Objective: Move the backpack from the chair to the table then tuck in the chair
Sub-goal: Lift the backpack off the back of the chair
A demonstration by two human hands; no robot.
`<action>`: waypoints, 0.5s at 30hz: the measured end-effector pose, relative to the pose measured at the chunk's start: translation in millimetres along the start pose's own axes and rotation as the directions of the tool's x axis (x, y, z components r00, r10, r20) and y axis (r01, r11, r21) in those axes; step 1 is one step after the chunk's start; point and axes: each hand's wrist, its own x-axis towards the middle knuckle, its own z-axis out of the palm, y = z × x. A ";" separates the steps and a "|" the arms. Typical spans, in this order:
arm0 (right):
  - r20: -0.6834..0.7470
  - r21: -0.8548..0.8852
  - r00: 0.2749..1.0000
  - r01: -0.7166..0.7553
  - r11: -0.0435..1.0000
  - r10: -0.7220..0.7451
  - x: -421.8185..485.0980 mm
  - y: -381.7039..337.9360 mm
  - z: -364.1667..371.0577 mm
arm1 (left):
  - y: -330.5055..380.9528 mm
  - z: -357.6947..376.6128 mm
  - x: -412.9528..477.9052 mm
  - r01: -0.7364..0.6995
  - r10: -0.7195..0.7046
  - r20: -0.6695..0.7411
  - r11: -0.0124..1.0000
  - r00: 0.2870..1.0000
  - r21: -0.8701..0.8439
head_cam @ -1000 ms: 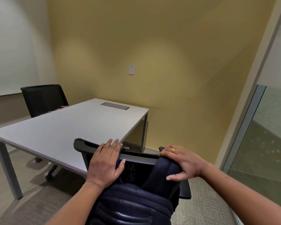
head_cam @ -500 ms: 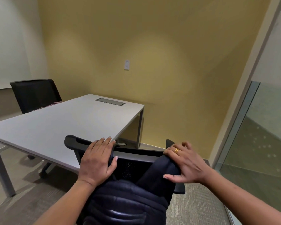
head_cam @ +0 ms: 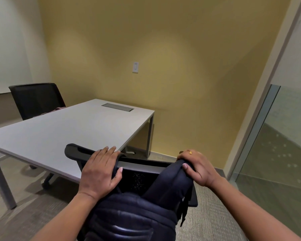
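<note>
A dark navy backpack point(head_cam: 135, 214) rests on a black chair point(head_cam: 141, 166) right below me, its shoulder strap draped up over the chair's backrest. My left hand point(head_cam: 99, 173) lies on the left part of the backrest top and on the backpack's upper edge. The strap's top is gripped by my right hand point(head_cam: 197, 166) at the right end of the backrest. The grey table point(head_cam: 63, 133) stands just beyond the chair, its near edge behind the backrest.
A second black chair point(head_cam: 36, 100) stands at the table's far left side. A grey cable hatch point(head_cam: 117, 107) is set into the tabletop. A yellow wall is behind, and a glass partition point(head_cam: 274, 145) runs along the right. Carpet covers the floor.
My right hand has curled tighter over the top of the strap. The view has shifted slightly; the left hand stays on the backrest.
</note>
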 end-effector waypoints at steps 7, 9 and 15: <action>-0.212 -0.273 0.977 -0.059 0.960 0.000 -11.5 -8.0 1.4 | -2.1 2.6 2.1 -0.042 0.043 -0.037 0.999 0.998 0.018; -0.268 -0.344 0.963 -0.094 0.934 -0.002 -15.7 -14.0 0.3 | -3.3 4.0 2.1 -0.050 0.051 -0.048 0.999 0.998 0.016; -0.317 -0.404 0.948 -0.146 0.903 0.012 -18.6 -28.9 -5.5 | -6.6 7.0 1.9 -0.089 0.092 -0.075 0.995 0.993 0.046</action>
